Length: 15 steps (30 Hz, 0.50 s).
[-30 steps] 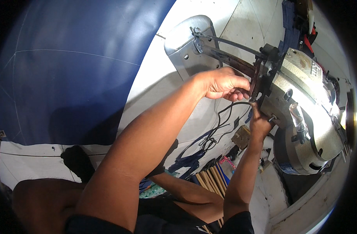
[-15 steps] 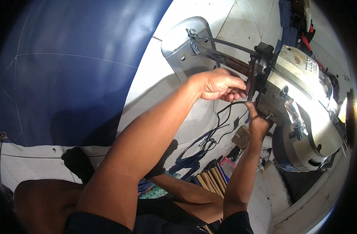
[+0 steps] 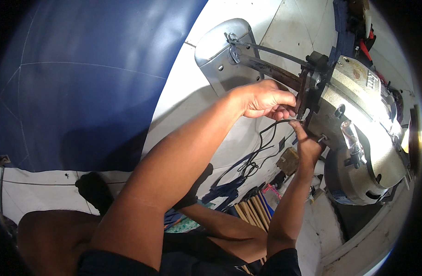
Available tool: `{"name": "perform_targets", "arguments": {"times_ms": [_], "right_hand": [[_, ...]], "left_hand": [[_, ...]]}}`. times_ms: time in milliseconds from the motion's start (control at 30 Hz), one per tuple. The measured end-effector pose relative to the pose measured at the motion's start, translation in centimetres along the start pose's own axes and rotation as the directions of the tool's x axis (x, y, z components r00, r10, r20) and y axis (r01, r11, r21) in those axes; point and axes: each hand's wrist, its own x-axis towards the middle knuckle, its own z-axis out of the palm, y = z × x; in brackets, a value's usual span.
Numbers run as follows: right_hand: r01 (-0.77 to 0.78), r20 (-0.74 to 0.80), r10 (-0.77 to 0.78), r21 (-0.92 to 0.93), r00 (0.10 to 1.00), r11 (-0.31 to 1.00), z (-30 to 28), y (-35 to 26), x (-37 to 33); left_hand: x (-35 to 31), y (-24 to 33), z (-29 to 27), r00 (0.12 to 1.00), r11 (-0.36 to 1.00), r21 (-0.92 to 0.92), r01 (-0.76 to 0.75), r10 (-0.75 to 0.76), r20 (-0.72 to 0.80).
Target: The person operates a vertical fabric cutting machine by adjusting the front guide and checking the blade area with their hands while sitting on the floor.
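Note:
A cloth cutting machine lies tipped over, with its grey base plate (image 3: 224, 48) to the left and its bulky metal motor housing (image 3: 363, 101) to the right. A rusty flat post (image 3: 270, 71) and a thin rod (image 3: 280, 51) join the two. My left hand (image 3: 268, 99) is closed at the brown metal bracket (image 3: 303, 94) beside the housing, thumb and forefinger pressed against it. Lower down, my right hand (image 3: 307, 140) grips the underside of the machine, thumb pointing up near the bracket's lower end. Its other fingers are hidden behind the metal.
Blue cloth (image 3: 91, 83) with pale drawn lines spreads on the left over white tiles. A black cable (image 3: 252, 161) trails below my hands. Nearby are a small wooden block (image 3: 287, 161), wooden slats (image 3: 252, 211) and cloth scraps (image 3: 224, 191). Dark items line the far right wall.
The whole view has shifted a little, so the machine and both hands sit slightly further right. Both hands keep their places on the machine.

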Motion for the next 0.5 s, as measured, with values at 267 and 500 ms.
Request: {"name": "perform_targets", "arguments": {"times_ms": [267,500], "right_hand": [[0.077,-0.016,-0.079,-0.087,0.997,0.993,0.1,-0.3,0.3],[0.025,-0.015,-0.027,-0.121,1.000,0.992,0.1,-0.2,0.2]], "left_hand": [[-0.1,-0.6,0.3,0.998,0.999,-0.011,-0.047,0.047,-0.041],[-0.2,-1.2,0.6,0.995,0.996,-0.031,-0.081,0.079,-0.065]]}}
